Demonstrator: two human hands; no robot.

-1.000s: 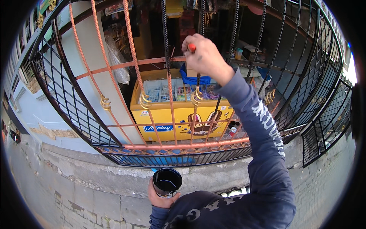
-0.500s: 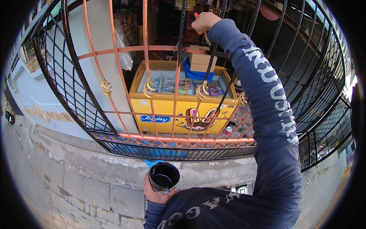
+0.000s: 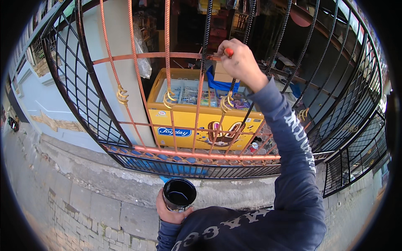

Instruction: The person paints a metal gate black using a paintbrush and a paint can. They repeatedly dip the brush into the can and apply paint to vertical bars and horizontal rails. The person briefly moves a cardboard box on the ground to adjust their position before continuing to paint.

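Note:
My left hand point(image 3: 168, 213) is wrapped round a can point(image 3: 178, 207) with dark, glossy black paint inside, held low in front of the grille. Up at the bars, my right hand point(image 3: 240, 60) is closed on a paintbrush whose red handle end point(image 3: 229, 52) sticks out of the fist; its bristles are hidden. That hand is at the orange-brown crossbar point(image 3: 146, 55), between two black upright bars. Uprights on the left are orange-brown point(image 3: 167, 37), while those on the right are black point(image 3: 307, 42). One middle upright point(image 3: 208, 25) is black above and orange-brown below.
Behind the grille stands a yellow chest freezer point(image 3: 201, 119) with boxes point(image 3: 222, 73) and a blue cloth on top. Gold curved ornaments point(image 3: 169, 99) sit on several bars. A concrete ledge point(image 3: 234, 190) runs beneath, beside the paved ground point(image 3: 96, 209).
My right hand has come down and slightly right, from high on the bars to the crossbar, with the brush still in it. My left hand keeps the can in nearly the same place.

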